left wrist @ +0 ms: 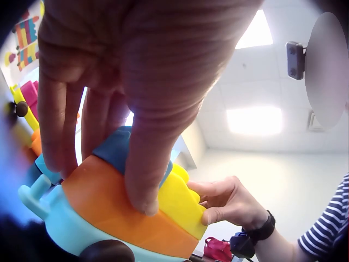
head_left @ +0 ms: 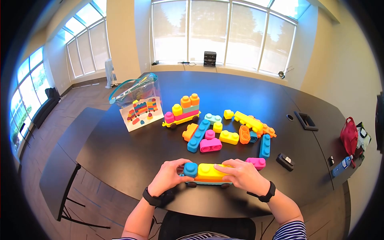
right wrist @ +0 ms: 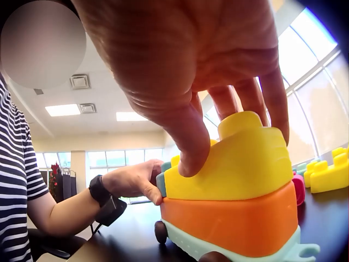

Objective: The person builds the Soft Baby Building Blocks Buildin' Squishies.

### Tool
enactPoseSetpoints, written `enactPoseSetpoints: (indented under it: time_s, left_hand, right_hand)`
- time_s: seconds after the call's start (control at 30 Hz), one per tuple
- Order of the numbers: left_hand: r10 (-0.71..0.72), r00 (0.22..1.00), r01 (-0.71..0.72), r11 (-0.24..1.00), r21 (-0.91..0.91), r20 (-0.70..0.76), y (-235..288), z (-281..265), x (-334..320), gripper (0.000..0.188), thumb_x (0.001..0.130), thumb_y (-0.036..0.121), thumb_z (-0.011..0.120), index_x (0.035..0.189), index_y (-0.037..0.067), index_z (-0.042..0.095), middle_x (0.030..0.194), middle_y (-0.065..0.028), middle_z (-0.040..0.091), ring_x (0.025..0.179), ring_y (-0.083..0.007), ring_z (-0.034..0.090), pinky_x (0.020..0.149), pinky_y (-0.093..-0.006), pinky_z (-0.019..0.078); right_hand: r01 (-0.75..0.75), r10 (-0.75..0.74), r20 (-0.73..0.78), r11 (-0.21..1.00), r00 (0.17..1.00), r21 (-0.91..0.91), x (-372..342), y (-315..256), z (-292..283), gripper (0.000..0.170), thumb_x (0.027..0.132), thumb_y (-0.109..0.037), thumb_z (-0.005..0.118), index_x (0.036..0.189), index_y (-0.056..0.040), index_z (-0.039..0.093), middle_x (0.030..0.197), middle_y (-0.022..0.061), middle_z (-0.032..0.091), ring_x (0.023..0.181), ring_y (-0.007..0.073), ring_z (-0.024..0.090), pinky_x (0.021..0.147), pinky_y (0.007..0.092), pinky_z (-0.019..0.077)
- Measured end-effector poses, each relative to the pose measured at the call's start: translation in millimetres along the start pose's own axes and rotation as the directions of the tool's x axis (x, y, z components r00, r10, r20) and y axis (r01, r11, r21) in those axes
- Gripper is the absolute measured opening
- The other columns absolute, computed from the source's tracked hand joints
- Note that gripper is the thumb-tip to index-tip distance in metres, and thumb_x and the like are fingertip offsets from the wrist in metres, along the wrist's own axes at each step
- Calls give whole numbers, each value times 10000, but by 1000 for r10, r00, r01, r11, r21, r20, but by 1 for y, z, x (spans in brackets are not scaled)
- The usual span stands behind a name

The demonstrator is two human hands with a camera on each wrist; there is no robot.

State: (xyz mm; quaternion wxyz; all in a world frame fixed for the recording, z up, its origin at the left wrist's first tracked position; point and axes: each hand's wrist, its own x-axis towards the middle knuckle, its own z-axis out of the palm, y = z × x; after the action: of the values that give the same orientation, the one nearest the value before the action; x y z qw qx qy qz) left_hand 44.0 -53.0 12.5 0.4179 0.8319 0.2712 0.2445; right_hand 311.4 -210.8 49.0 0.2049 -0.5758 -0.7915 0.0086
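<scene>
Head view, at the far left, showed a clear bag [head_left: 138, 90] standing on the table [head_left: 108, 154], and beside it a stacked toy wagon [head_left: 187, 116], well clear of the hands' work. Nearer the person, the left hand [head_left: 167, 176] gripped a blue block [head_left: 191, 170], thumb on the near side and fingers on the far side; pressed at a slant, that block might have seated crookedly. It sat on an orange layer [left wrist: 103, 199] above a light-blue wheeled base [left wrist: 64, 222], at the near edge of the table. Since the base had wheels, an uneven push from either hand could have rolled it, or tipped it over that edge. Just right of the blue block lay a yellow block [head_left: 207, 171], gripped by the right hand [head_left: 250, 176] between thumb and fingers; lifting or twisting there could have pried it off the orange layer. Farther right, a pink block [head_left: 256, 163] lay just beyond that hand, where a sideways swing might have knocked it into the black case [head_left: 285, 161].
</scene>
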Motion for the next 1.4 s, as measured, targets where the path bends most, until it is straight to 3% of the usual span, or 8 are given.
enactPoseSetpoints:
  time_s: [0.23, 0.33, 0.5, 0.73, 0.83, 0.93, 1.17, 1.4]
  left_hand:
    - [12, 1000, -12, 1000, 27, 8, 3, 0, -1, 524, 774, 110, 957, 1231, 10, 720, 1075, -92, 803, 994, -196, 784, 969, -346, 620]
    - [14, 1000, -14, 1000, 26, 2, 2, 0, -1, 547, 751, 126, 952, 1230, 32, 705, 1056, -120, 801, 1005, -281, 795, 978, -376, 622]
    - [21, 1000, -20, 1000, -22, 9, 14, -3, -4, 567, 765, 114, 947, 1261, 35, 684, 1091, -125, 787, 1023, -263, 785, 982, -375, 619]
    - [18, 999, -17, 999, -51, 30, 7, -1, -1, 515, 786, 87, 931, 1241, 28, 697, 1112, -118, 784, 1019, -240, 779, 984, -368, 617]
    - [4, 999, -3, 999, -44, 33, 8, -3, -1, 509, 784, 86, 932, 1236, 30, 703, 1106, -113, 786, 1015, -239, 779, 982, -365, 618]
    - [6, 999, -4, 999, -46, 32, 6, -5, -1, 501, 784, 82, 931, 1231, 34, 709, 1100, -107, 788, 1010, -237, 779, 981, -363, 618]
    - [25, 999, -24, 999, -46, 39, 1, -5, 0, 504, 789, 85, 948, 1228, 26, 706, 1082, -61, 775, 1000, -148, 747, 970, -335, 614]
    - [21, 999, -18, 997, -72, 36, 3, -4, 1, 491, 781, 85, 929, 1221, 35, 718, 1093, -97, 790, 1010, -235, 780, 987, -365, 618]
  right_hand:
    - [-25, 27, -23, 997, 999, 71, -3, 1, 5, 567, 905, -142, 797, 1453, -205, 666, 1228, 120, 694, 1054, 323, 707, 865, 422, 601]
    - [-23, 28, -59, 997, 998, 78, -5, -1, 8, 575, 906, -129, 794, 1460, -209, 663, 1236, 134, 691, 1062, 332, 707, 880, 427, 599]
    - [-37, 44, -71, 995, 997, 92, -6, 0, 13, 569, 918, -124, 785, 1465, -213, 658, 1245, 136, 687, 1060, 340, 706, 891, 432, 595]
    - [-14, -54, 163, 921, 985, 389, 23, 40, -24, 456, 964, -109, 736, 1418, -111, 691, 1233, 152, 745, 1132, 324, 722, 983, 410, 578]
    - [-218, 162, 183, 911, 970, 351, 49, 68, -31, 431, 984, -158, 743, 1403, -77, 692, 1236, 155, 749, 1109, 328, 722, 954, 408, 573]
    - [-115, 95, 115, 976, 989, 187, 76, 106, -6, 437, 963, -217, 757, 1372, -73, 706, 1205, 197, 758, 1108, 390, 713, 967, 458, 566]
    - [-225, 220, 328, 974, 919, -23, 118, 132, 42, 483, 973, -302, 766, 1387, -67, 687, 1273, 191, 727, 1199, 391, 672, 1007, 483, 536]
    - [-183, 150, 283, 979, 947, 92, 121, 124, 43, 411, 776, -210, 943, 1071, -86, 686, 1015, 134, 682, 1057, 324, 655, 888, 456, 533]
